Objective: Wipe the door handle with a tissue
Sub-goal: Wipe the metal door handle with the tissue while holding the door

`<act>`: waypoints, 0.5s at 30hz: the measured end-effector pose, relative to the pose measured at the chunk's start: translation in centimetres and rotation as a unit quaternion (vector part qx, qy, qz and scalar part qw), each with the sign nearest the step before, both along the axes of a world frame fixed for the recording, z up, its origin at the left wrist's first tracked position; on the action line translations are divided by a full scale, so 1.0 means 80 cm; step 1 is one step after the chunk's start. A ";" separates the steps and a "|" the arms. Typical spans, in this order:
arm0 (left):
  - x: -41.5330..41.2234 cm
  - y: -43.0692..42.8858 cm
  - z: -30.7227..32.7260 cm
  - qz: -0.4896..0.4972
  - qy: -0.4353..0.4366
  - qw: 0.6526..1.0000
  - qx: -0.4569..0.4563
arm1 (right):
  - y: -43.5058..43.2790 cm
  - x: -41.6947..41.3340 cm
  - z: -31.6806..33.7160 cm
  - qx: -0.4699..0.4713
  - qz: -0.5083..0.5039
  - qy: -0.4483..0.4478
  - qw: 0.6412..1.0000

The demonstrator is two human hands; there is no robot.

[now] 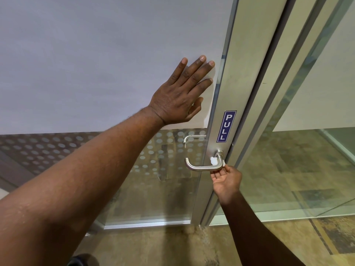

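While the left hand (179, 93) lies flat and open on the frosted door panel (96, 54), holding nothing, the door handle (201, 166) runs horizontally, free end leftward; the right hand (224, 179), nearer, pinches a tissue (214, 160) onto its right bend beside the door frame (221, 131), leaving clear bar to the left

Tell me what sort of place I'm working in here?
Probably an office or commercial building. A frosted glass door in an aluminium frame carries a blue PULL sign above a brushed steel lever handle, and glass partition walls run alongside.
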State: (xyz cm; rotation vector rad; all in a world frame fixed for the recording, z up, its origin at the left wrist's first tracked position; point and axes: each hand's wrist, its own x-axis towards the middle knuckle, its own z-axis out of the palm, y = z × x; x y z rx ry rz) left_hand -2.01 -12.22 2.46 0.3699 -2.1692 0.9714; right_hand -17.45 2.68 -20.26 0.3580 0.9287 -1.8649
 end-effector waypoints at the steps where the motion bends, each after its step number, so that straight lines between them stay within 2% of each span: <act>1: 0.000 0.000 0.000 0.000 0.000 1.000 0.001 | 0.003 -0.002 -0.001 0.003 -0.002 0.013 1.000; 8: 0.000 -0.003 -0.002 -0.004 0.010 1.000 -0.003 | 0.019 -0.036 0.015 0.017 0.015 0.113 0.993; 13: -0.001 0.001 -0.001 -0.003 0.008 1.000 -0.002 | 0.021 -0.038 0.025 -0.009 -0.055 0.184 0.981; 15: 0.000 0.002 0.001 -0.002 0.009 1.000 -0.003 | 0.020 -0.036 0.025 0.009 -0.080 0.236 0.968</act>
